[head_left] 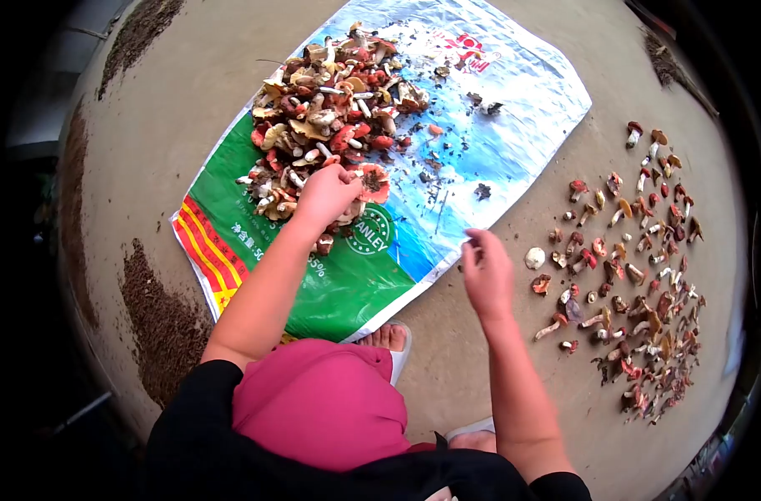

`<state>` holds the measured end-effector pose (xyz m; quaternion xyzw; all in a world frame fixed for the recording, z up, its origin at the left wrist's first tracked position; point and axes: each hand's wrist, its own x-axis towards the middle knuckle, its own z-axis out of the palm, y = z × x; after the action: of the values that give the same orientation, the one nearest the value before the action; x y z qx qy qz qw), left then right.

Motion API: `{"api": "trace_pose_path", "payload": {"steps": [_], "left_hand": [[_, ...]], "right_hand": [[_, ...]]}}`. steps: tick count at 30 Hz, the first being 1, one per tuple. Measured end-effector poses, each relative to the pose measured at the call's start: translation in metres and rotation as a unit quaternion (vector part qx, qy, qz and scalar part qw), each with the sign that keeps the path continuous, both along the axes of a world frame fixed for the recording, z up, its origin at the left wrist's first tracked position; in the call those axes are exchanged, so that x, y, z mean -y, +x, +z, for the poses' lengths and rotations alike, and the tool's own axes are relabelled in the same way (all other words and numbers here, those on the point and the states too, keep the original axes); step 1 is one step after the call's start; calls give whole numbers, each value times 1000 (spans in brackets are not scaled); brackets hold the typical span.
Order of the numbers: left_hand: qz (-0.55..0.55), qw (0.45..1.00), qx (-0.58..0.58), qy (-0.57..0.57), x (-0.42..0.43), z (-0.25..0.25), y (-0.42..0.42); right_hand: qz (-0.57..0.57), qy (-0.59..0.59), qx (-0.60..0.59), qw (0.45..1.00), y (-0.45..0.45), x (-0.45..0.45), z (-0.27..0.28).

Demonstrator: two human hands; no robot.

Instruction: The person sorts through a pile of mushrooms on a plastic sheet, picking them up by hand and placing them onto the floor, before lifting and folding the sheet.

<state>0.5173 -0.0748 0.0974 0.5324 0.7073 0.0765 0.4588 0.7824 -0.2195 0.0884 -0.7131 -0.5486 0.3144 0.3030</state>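
Note:
A heap of red, white and brown mushrooms (314,125) lies on a flattened printed sack (497,125). My left hand (329,196) is at the heap's near edge, its fingers pinched at the rim of a red mushroom (372,182) whose dirty, pale red face shows. Over the ground just off the sack's right edge, my right hand (487,271) has its fingers curled in. What those fingers hold, if anything, is hidden.
Many mushrooms (635,275) are spread on the concrete ground to the right, with a round whitish one (535,258) nearest me. Dirt crumbs (482,191) dot the sack. Brown granular piles (159,326) lie at left. My sandalled foot (400,351) touches the sack's near edge.

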Motion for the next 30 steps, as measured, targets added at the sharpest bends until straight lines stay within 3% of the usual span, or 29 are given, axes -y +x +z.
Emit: {"api": "trace_pose_path", "payload": {"steps": [2, 4, 6, 8, 14, 18, 22, 24, 25, 26, 28, 29, 30], "left_hand": [[26, 998, 52, -35, 9, 15, 8], [107, 931, 290, -196, 20, 28, 21], [92, 905, 333, -250, 33, 32, 40], [48, 868, 387, -308, 43, 27, 52], [-4, 892, 311, -328, 68, 33, 105], [-114, 951, 252, -141, 69, -13, 80], [-74, 982, 173, -16, 60, -37, 38], [-104, 971, 95, 193, 47, -54, 21], [-106, 974, 66, 187, 39, -38, 33], [-77, 968, 120, 206, 34, -52, 16], [-65, 951, 90, 288, 25, -50, -11], [-21, 967, 107, 232, 21, -59, -18], [4, 975, 104, 198, 19, -37, -16]], "right_hand": [[13, -23, -91, 996, -19, -1, 3], [11, 25, -171, 985, -30, -7, 13], [1, 44, -202, 978, -31, -11, 18], [33, 32, -162, 986, -23, -8, 18], [-66, -7, -172, 983, 40, 55, 6], [-330, 80, -131, 931, 117, 131, -31], [-474, -8, -18, 880, 202, 214, -69], [-503, -10, 40, 863, 240, 261, -110], [-529, -93, 25, 843, 263, 287, -105], [-532, -183, -9, 827, 277, 300, -114], [-503, -71, -78, 858, 278, 314, -122], [-505, -48, -94, 857, 278, 314, -113], [-440, 27, -20, 897, 283, 317, -116]]}}
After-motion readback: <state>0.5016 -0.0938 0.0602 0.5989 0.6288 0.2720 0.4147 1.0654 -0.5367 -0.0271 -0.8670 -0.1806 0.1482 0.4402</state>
